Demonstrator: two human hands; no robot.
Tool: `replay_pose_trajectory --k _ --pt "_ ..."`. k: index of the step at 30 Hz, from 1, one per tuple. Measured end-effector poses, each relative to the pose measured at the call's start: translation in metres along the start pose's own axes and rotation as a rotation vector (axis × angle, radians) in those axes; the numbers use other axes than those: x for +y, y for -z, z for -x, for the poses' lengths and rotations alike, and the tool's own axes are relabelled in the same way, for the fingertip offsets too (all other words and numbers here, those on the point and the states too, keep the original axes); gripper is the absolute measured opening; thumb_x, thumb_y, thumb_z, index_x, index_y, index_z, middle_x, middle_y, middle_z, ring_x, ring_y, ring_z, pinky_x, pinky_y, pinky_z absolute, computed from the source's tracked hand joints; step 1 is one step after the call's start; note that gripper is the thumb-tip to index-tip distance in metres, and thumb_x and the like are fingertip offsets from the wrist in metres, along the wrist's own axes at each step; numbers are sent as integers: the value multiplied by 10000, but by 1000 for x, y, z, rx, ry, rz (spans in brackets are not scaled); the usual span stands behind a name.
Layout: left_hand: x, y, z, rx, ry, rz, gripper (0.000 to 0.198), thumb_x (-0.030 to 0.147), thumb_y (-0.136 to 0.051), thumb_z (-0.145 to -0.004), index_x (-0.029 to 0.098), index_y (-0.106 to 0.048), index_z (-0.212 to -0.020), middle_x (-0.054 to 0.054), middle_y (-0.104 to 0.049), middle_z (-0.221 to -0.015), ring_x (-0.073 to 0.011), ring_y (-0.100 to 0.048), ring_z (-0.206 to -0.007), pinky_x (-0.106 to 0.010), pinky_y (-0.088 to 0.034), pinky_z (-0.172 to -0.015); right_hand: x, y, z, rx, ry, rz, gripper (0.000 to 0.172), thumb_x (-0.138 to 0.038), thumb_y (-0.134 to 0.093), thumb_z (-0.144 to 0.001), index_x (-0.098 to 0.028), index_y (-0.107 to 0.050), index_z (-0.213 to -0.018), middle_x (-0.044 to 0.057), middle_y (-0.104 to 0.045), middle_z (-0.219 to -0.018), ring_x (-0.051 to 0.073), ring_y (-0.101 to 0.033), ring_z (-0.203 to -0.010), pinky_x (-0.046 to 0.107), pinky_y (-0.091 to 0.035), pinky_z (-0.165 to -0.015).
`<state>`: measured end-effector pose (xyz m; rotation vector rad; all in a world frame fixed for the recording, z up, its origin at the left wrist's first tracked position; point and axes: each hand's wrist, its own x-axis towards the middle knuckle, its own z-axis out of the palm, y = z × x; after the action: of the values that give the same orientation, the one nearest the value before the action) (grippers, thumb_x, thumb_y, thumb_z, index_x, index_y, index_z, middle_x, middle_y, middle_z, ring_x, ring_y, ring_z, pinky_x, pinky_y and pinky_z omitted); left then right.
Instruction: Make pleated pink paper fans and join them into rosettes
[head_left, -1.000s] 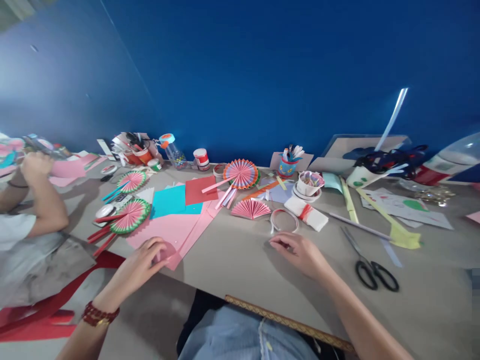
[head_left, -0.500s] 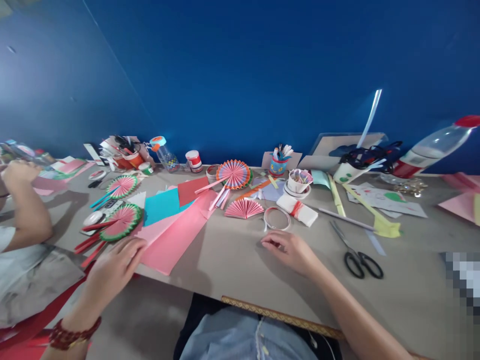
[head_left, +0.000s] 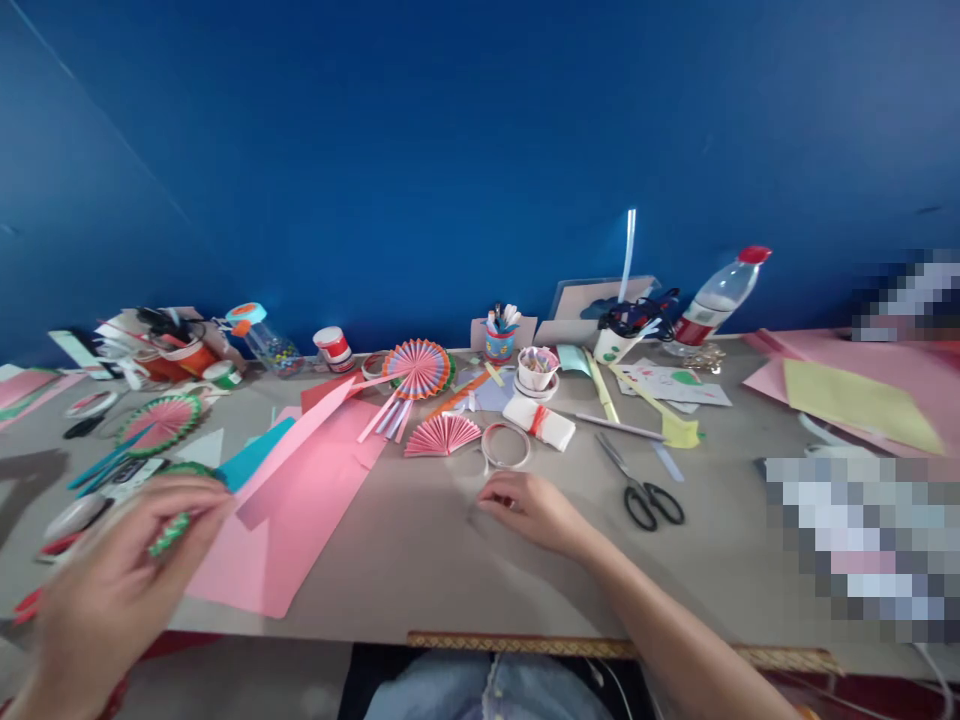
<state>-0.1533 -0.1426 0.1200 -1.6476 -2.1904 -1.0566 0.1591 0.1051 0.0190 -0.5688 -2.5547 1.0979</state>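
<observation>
My left hand (head_left: pixel 142 560), at the left and somewhat blurred, pinches the near end of a pink paper sheet (head_left: pixel 300 435) between thumb and fingers. That sheet is tilted up off another pink sheet (head_left: pixel 292 540) lying flat at the table edge. Blue paper (head_left: pixel 259 452) shows behind the raised one. A green-edged pleated paper fan is partly hidden by my left hand. My right hand (head_left: pixel 529 510) rests on the table with its fingers curled in, and nothing shows in them. Just beyond it lie a tape roll (head_left: pixel 506 446) and a pink pleated fan (head_left: pixel 442 436).
Black-handled scissors (head_left: pixel 645 495) lie right of my right hand. Along the blue wall stand a pen cup (head_left: pixel 499 345), a red-capped bottle (head_left: pixel 720 300) and a white tub (head_left: pixel 333 348). Yellow paper (head_left: pixel 862 402) lies on pink paper at the right.
The view has turned right. My left hand has raised the pink sheet, and more of the flat pink sheet beneath shows. The right hand stays beside the tape roll.
</observation>
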Motion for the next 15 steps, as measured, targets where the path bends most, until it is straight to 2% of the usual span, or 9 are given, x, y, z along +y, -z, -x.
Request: replay_pose_trajectory --k 1,3,6,9,12,15 --pt "15 -14 -1 -18 -106 -28 43 313 -575 -899 297 -606 -924 44 -616 -971 -232 -587 -896 -389 -488 -799 0 -1 0 -1 1 -37 321 -417 -506 -960 -196 -722 -874 55 -699 -848 169 -626 -770 244 -443 -671" --pt "45 -46 4 -149 -313 45 79 233 -532 -925 287 -590 -935 20 -637 -888 -197 -614 -843 -327 -505 -740 -1 -6 0 2 -25 -162 340 -455 -503 -962 -196 -718 -916 50 -705 -856 164 -631 -756 247 -455 -675" --pt "85 -96 22 -417 -456 134 169 103 -460 -935 230 -572 -944 -20 -642 -866 -169 -607 -809 -289 -496 -724 1 -15 0 -18 -105 -452 418 -537 -495 -949 -177 -680 -1054 57 -714 -871 160 -645 -705 260 -491 -663" --pt "119 -137 41 -549 -625 149 162 76 -453 -898 194 -534 -823 -35 -602 -793 -182 -563 -735 -309 -468 -667 -1 -19 -1 -51 -137 -602 478 -583 -500 -930 -162 -656 -1096 57 -706 -872 164 -642 -712 262 -503 -658" --pt "142 -160 51 -609 -825 101 112 90 -523 -874 185 -524 -814 -17 -591 -799 -177 -545 -743 -310 -457 -672 -5 -19 -1 -6 -96 -472 434 -567 -526 -921 -165 -676 -985 28 -660 -856 144 -579 -723 231 -441 -631" --pt "153 -169 52 -634 -895 86 95 151 -561 -892 187 -515 -818 -1 -569 -792 -161 -517 -722 -300 -430 -627 -6 -20 -1 39 -60 -310 405 -530 -530 -924 -159 -623 -792 -20 -541 -711 103 -446 -630 217 -333 -558"
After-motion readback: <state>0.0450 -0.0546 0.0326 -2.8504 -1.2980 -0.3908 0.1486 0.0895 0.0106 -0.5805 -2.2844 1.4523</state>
